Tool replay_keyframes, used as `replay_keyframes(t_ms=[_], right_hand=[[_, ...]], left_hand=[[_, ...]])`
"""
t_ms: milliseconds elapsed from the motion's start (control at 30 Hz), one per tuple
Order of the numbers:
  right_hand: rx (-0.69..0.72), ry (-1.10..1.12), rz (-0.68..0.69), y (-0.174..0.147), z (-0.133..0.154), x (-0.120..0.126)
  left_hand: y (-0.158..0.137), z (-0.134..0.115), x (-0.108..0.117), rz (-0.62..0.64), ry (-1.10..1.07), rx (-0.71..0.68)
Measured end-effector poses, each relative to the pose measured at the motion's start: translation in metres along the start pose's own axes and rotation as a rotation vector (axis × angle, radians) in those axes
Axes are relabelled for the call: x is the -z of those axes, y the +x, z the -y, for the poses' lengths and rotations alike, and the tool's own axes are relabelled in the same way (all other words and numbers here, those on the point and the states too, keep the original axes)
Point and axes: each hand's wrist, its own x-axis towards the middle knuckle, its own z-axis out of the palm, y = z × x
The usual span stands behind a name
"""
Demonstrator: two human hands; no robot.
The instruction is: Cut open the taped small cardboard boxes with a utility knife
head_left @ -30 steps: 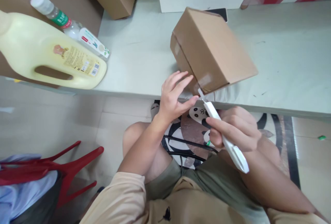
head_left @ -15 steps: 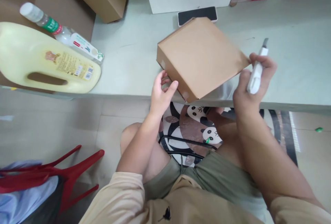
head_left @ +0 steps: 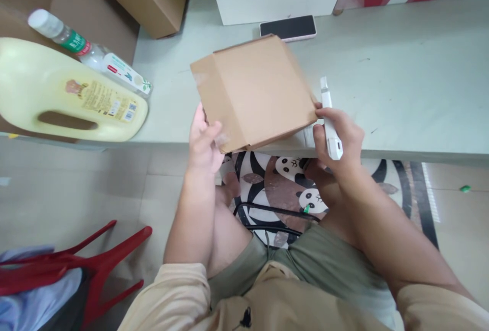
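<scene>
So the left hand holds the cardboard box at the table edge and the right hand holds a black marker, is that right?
Not quite. The head view shows the left hand holding the cardboard box at the table edge, but the right hand holds a white utility knife, not a black marker.

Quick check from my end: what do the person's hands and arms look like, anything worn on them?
Both hands are bare: no gloves, rings or watch show on the left hand or the right hand. The forearms are uncovered. Loose beige sleeves end near the elbows on both sides. No markings or cables show on either arm.
</scene>
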Motion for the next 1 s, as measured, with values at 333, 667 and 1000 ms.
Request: replay_keyframes(t_ms=[333,667,1000], right_hand=[[-0.415,-0.374,0.207,0.006,-0.040,-0.001],[-0.188,-0.179,0.340,0.002,-0.019,-0.016],[-0.165,0.451,0.350,0.012,-0.005,-0.012]], left_hand=[[0.014,0.012,0.022,-0.122,-0.069,0.049],[0.019,0.010,0.019,-0.158,-0.100,0.191],[0.025,0.021,0.021,-0.358,0.017,0.185]])
